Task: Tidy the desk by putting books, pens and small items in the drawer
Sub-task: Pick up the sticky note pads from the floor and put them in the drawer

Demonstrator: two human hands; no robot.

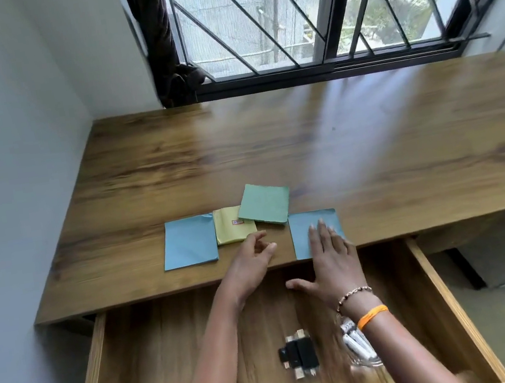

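- The right hand (331,258) lies flat, fingers spread, palm down on a blue square paper booklet (313,231) at the front edge of the brown wood-grain desk (304,150); nothing is gripped
- The left hand (252,263) hovers over the front edge, fingers loosely curled and apart, empty, just beside a yellow square booklet (231,230)
- The yellow booklet carries a small white label with red print, too small to read
- A green square booklet (264,202) overlaps the yellow one's right corner
- A larger blue square booklet (190,241) sits toward the left edge, touching the yellow one
- The open wooden drawer (157,353) below the front edge holds a cluster of small black items (298,353) and white pens in a clear holder (361,345) near its right side
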